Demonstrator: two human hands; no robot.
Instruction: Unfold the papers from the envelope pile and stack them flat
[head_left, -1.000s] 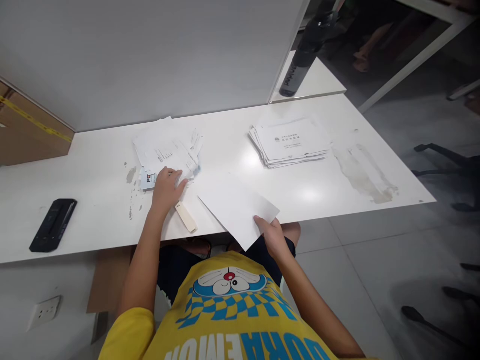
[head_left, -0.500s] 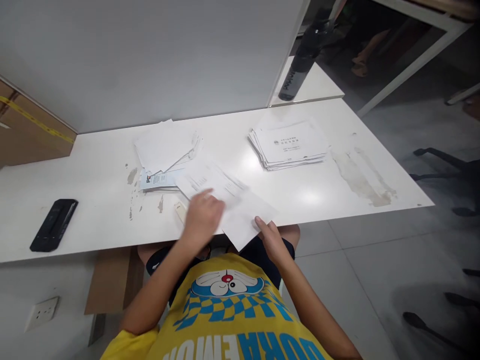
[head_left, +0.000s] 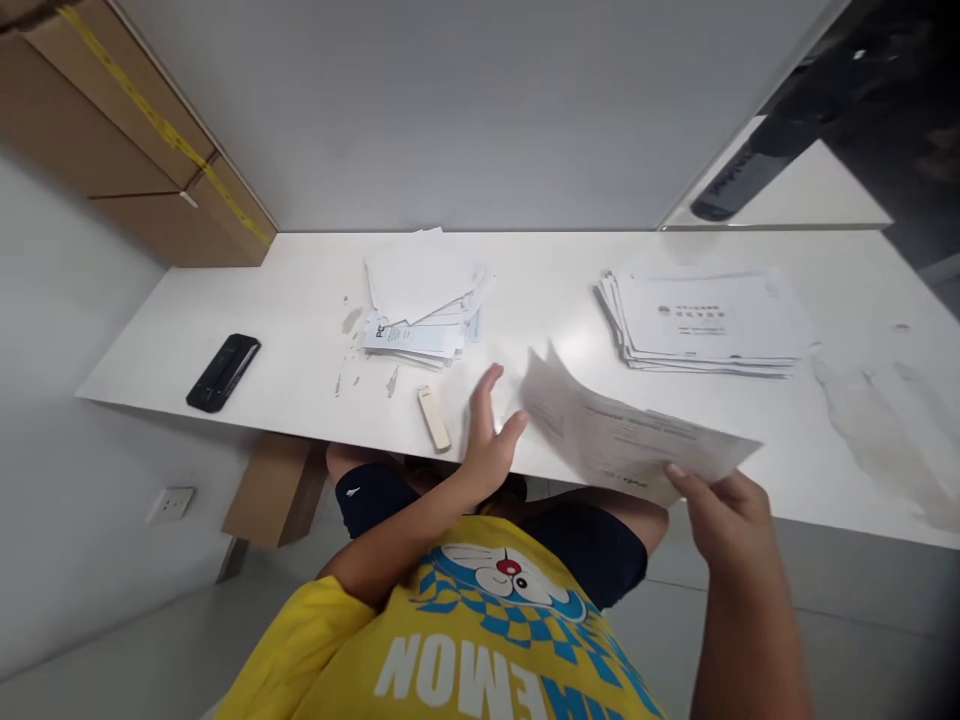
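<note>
My right hand point(head_left: 724, 512) pinches the near right corner of a printed sheet of paper point(head_left: 630, 440) and holds it lifted and tilted above the front edge of the white table point(head_left: 247, 290). My left hand point(head_left: 489, 435) is open with its fingers spread, just left of the sheet at the table's front edge, holding nothing. A small beige eraser-like bar point(head_left: 434, 418) lies just left of that hand. A messy pile of papers point(head_left: 424, 300) lies behind it, and a neater stack of printed papers point(head_left: 705, 320) sits at the right.
A black flat device point(head_left: 223, 371) lies near the table's left end. Cardboard boxes point(head_left: 135, 150) stand at the far left against the wall. A dark bottle point(head_left: 739, 175) stands behind the white partition on another table. A wall socket point(head_left: 171, 503) sits low on the left.
The view has swung left. My right hand has lifted the sheet off the table and carried it right. My left hand has let go of it and now stands open.
</note>
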